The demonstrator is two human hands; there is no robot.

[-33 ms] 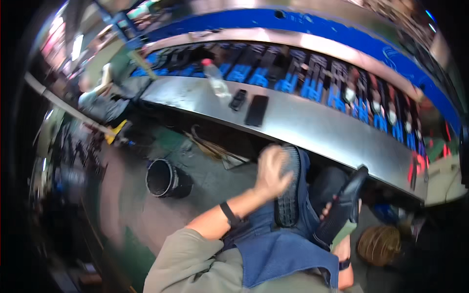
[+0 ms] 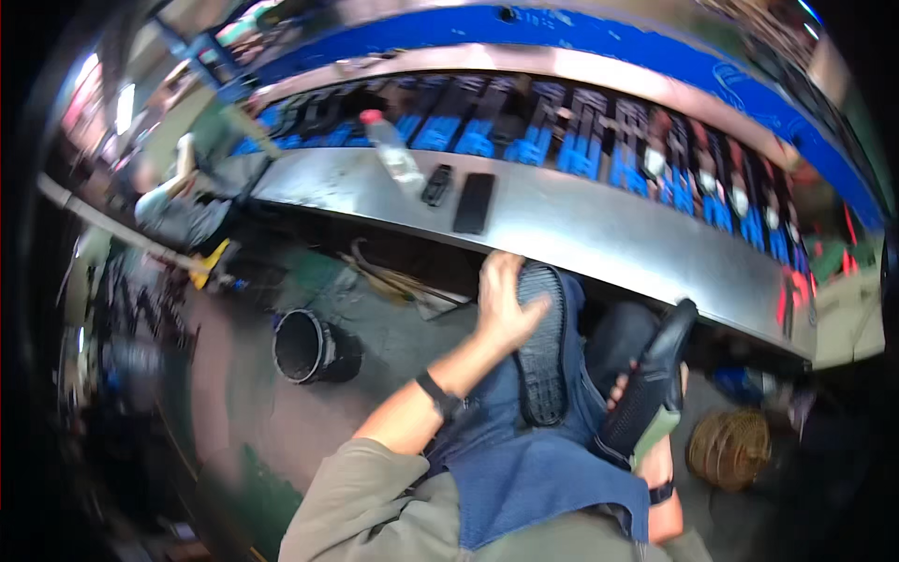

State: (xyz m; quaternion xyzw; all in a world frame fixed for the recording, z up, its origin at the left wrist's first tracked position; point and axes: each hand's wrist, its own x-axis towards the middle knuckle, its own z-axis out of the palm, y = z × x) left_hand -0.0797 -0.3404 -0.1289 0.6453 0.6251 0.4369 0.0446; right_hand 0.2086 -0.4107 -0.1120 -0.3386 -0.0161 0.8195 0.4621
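Counter (image 2: 562,229) is being shared by bottle (image 2: 397,159) and phone (image 2: 475,203); black shoe (image 2: 651,379) is being clasped by right grip (image 2: 617,391), left grip (image 2: 504,307) being unclear.

Black ridged sole (image 2: 540,347), tread up, long axis running roughly away from the person, rests on the blue-clad thigh, left hand (image 2: 506,304) against its left edge near the far end; whether an upper is attached underneath can't be seen. Black shoe (image 2: 655,375), textured upper, is off to the right, apart from the sole, tilted far end rightward, gripped by right hand (image 2: 617,389).
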